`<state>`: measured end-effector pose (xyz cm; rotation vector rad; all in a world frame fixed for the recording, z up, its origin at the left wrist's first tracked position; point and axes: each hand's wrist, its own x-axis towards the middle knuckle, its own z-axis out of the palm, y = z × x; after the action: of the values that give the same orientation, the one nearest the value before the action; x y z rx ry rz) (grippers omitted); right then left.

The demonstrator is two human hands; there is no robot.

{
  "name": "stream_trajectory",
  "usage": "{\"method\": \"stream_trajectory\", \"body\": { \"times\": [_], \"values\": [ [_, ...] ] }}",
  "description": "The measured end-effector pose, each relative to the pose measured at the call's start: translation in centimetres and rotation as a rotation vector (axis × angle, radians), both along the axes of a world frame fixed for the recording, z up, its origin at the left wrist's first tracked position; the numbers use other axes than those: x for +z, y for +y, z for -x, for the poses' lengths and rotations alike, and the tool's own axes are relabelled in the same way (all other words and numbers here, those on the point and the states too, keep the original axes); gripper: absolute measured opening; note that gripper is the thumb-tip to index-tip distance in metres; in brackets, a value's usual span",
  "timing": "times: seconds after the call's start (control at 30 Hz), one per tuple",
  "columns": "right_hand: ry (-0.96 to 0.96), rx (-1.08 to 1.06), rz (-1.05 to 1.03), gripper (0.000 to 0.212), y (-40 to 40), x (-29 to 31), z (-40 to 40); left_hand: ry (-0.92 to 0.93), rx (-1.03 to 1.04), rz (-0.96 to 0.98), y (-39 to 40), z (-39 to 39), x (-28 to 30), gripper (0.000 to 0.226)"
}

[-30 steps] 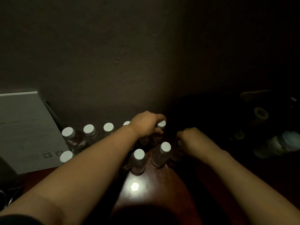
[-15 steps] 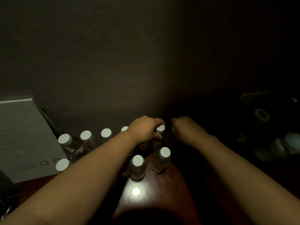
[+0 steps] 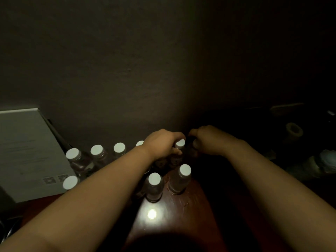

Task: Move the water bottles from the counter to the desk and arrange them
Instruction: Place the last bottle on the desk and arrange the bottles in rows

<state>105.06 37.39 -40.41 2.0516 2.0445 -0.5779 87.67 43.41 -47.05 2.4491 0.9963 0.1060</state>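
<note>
Several clear water bottles with white caps stand upright on a dark red wooden desk [image 3: 181, 211] against the wall. A back row runs from the left bottle [image 3: 73, 154] towards the middle. Two more bottles [image 3: 154, 186] [image 3: 182, 179] stand in front. My left hand [image 3: 161, 142] grips a back-row bottle [image 3: 180, 143] just below its cap. My right hand [image 3: 209, 140] is curled beside it in deep shadow, around a bottle [image 3: 190, 151] that barely shows.
A grey-white box [image 3: 27, 151] lies at the left, against the bottle row. Dim objects, among them a roll of tape [image 3: 293, 130] and a pale container [image 3: 325, 160], sit in the dark at the right. A light spot [image 3: 151, 214] reflects on the desk.
My right hand moved from the front row up and back to the wall, beside my left hand. My left hand stayed on its bottle.
</note>
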Motion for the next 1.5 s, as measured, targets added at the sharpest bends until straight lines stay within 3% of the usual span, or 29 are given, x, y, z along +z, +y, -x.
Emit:
{"method": "stream_trajectory", "body": {
  "times": [0.13, 0.3, 0.67, 1.13, 1.27, 1.37, 1.5],
  "values": [
    [-0.061, 0.088, -0.021, 0.018, 0.4, 0.1, 0.2, -0.002, 0.004, -0.003, 0.0, 0.0, 0.0, 0.050],
    [-0.094, 0.054, -0.041, 0.006, 0.1, 0.1, 0.6, -0.009, 0.011, -0.012, -0.1, 0.0, -0.1, 0.050],
    [-0.113, -0.114, -0.059, 0.020, 0.0, -0.5, 1.8, -0.009, 0.009, -0.019, 0.3, 0.1, -0.6, 0.048],
    [-0.130, -0.274, -0.125, 0.022, -0.1, -2.4, 2.4, 0.055, -0.006, -0.030, 0.0, 0.0, -0.1, 0.048],
    [-0.097, -0.292, -0.096, 0.026, -1.0, -2.2, 2.6, 0.178, -0.041, -0.082, -0.7, -0.3, 1.1, 0.063],
    [-0.090, -0.275, -0.089, 0.031, -1.6, -1.7, 2.7, 0.141, 0.002, -0.067, -1.6, 1.1, 3.2, 0.078],
    [-0.134, -0.240, -0.190, 0.034, -2.1, 0.8, 3.6, 0.080, 0.100, -0.150, -2.8, 7.0, 7.4, 0.062]
  ]
}}
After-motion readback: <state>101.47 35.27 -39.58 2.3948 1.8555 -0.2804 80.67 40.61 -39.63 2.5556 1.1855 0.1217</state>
